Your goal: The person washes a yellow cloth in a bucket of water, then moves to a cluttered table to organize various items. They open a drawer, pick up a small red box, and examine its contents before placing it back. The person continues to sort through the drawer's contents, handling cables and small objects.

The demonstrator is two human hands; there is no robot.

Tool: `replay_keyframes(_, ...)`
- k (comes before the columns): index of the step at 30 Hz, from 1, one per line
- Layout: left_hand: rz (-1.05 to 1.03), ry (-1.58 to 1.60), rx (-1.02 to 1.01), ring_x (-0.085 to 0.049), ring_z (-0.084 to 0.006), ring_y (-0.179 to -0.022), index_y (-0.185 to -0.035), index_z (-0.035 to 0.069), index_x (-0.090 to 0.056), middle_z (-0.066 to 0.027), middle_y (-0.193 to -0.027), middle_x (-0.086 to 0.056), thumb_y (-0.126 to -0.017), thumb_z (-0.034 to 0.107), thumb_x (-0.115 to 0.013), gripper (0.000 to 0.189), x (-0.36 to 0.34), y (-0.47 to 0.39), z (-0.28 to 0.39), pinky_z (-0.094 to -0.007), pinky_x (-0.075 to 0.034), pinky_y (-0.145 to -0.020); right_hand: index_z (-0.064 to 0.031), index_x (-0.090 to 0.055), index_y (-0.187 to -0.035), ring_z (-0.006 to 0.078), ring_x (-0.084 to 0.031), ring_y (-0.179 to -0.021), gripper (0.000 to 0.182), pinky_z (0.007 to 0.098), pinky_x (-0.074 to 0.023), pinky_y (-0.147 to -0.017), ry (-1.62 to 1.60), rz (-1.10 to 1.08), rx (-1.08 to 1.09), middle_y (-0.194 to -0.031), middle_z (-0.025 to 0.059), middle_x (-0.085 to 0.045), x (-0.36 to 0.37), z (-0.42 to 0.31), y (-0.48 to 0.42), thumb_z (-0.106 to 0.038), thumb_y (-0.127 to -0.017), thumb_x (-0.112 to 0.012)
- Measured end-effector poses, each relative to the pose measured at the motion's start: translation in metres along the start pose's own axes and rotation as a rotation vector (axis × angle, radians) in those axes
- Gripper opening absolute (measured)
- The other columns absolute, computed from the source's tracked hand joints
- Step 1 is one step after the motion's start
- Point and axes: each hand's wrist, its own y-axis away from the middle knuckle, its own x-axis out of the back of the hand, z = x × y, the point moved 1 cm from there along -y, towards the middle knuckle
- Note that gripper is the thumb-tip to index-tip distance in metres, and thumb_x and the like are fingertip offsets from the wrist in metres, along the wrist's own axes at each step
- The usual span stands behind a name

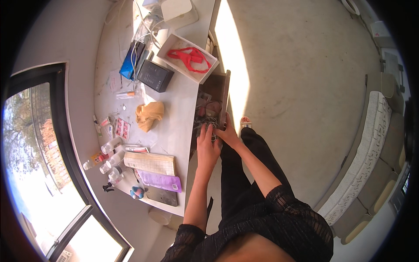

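Observation:
An open drawer (pixel 214 85) juts from the side of a white table, filled with a jumble of cables and small items. My left hand (pixel 208 147) reaches in over the drawer's near end, its fingers on a tangle of pale cables (pixel 211 121). Whether those fingers grip anything is hidden. At the drawer front (pixel 226 98), my right hand (pixel 230 135) wraps the near end, with the thumb on the inner side and fingers outside. The drawer's deeper contents lie in shadow.
On the table (pixel 176 131) are a white box lid (pixel 206 78) holding a red strap, a black box (pixel 155 76), a blue box (pixel 131 62), a tan cloth (pixel 149 114), a notebook (pixel 150 162), a purple packet (pixel 160 181) and several bottles. A sofa (pixel 376 183) stands across the floor.

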Motion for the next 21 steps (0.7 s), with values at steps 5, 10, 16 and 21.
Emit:
replay_keyframes(5, 0.004, 0.242, 0.542, -0.064, -0.0294, -0.082, -0.105, 0.000, -0.063, -0.0168, -0.110, -0.066, -0.086, 0.016, -0.067, 0.026, -0.022, 0.062, -0.049, -0.0312, -0.047, -0.065, 0.0040, -0.004, -0.151, 0.0232, -0.063, -0.101, 0.116, 0.0305, -0.0484, -0.088, -0.162, 0.003, 0.068, -0.113, 0.0191, -0.061, 0.013, 0.004, 0.008, -0.035, -0.071, -0.078)
replay_keyframes(10, -0.058, 1.338, 1.113, -0.058, -0.0287, -0.112, -0.134, 0.004, -0.047, -0.0091, -0.123, -0.061, -0.095, 0.026, -0.060, 0.047, -0.058, 0.054, -0.104, -0.0442, -0.046, -0.094, 0.0029, -0.007, -0.151, 0.0231, -0.058, -0.109, 0.110, 0.0314, -0.0469, -0.092, -0.090, 0.031, 0.094, -0.127, 0.0199, -0.054, 0.009, -0.008, 0.011, -0.027, -0.073, -0.079)
replay_keyframes(16, 0.034, 1.606, 1.116, -0.055, -0.0301, -0.118, -0.134, 0.009, -0.048, -0.0101, -0.130, -0.056, -0.091, 0.019, -0.062, 0.047, -0.085, 0.044, -0.126, -0.0525, -0.043, -0.100, -0.0008, -0.019, -0.150, 0.0230, -0.057, -0.112, 0.104, 0.0330, -0.0456, -0.095, -0.241, 0.002, 0.005, -0.129, 0.0170, -0.054, 0.027, -0.022, 0.026, -0.021, -0.068, -0.081)
replay_keyframes(21, -0.148, 1.585, 1.123, -0.058, -0.0330, -0.112, -0.127, 0.005, -0.050, -0.0142, -0.121, -0.058, -0.082, 0.001, -0.063, 0.047, -0.121, 0.073, -0.099, -0.0560, -0.050, -0.091, -0.0021, -0.034, -0.144, 0.0203, -0.055, -0.113, 0.083, 0.0334, -0.0441, -0.096, -0.240, 0.043, -0.015, -0.128, 0.0119, -0.055, 0.089, -0.048, 0.060, -0.010, -0.072, -0.075)
